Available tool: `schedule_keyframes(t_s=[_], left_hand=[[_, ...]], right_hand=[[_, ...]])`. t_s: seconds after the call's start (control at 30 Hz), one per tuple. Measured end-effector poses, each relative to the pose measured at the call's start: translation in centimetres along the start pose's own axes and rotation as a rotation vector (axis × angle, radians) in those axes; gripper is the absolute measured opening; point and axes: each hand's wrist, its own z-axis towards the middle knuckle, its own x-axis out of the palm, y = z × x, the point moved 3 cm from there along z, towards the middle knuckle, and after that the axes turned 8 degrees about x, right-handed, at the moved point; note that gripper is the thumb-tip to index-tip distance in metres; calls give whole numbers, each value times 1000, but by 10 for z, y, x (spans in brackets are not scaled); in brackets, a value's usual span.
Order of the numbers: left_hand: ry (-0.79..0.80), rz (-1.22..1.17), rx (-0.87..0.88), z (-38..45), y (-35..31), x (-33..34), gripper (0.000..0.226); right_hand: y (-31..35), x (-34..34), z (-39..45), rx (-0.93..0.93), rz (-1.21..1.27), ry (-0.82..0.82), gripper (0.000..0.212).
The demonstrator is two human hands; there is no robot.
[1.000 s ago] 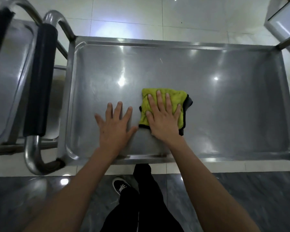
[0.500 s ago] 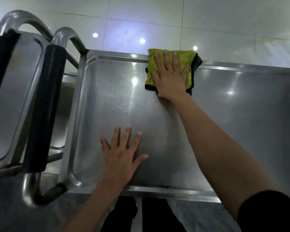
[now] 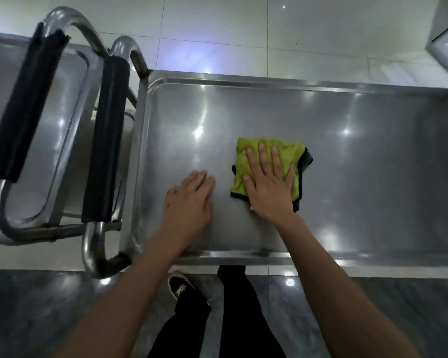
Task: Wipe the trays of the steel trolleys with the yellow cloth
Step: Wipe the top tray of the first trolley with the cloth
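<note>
At the far left stands a second trolley (image 3: pixel 49 130), its black-padded handle (image 3: pixel 108 140) beside ours. On the steel tray (image 3: pixel 360 164) we rest our left hand (image 3: pixel 189 200) flat, fingers together, holding nothing. Just right of it, our right hand (image 3: pixel 269 182) presses the folded yellow cloth (image 3: pixel 269 161) down with spread, straight fingers.

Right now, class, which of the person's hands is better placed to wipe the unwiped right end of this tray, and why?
The right hand: it already presses flat on the yellow cloth, nearer the tray's right end. The left hand rests bare on steel.
</note>
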Motion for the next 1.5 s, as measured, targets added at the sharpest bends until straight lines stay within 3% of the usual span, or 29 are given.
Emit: schedule_keyframes(t_s=[0.3, 0.53, 0.73, 1.3, 1.5], left_hand=[[46, 45, 22, -32, 32, -8, 44], [29, 118, -44, -28, 55, -3, 62], [13, 122, -50, -19, 60, -4, 57], [52, 57, -148, -13, 60, -3, 63], [25, -8, -155, -12, 65, -6, 59]], right_hand=[[45, 29, -157, 21, -34, 26, 60], [61, 34, -166, 40, -27, 55, 59], [72, 31, -110, 18, 20, 63, 59], [113, -17, 188, -138, 6, 74, 60], [124, -17, 209, -165, -9, 51, 60]])
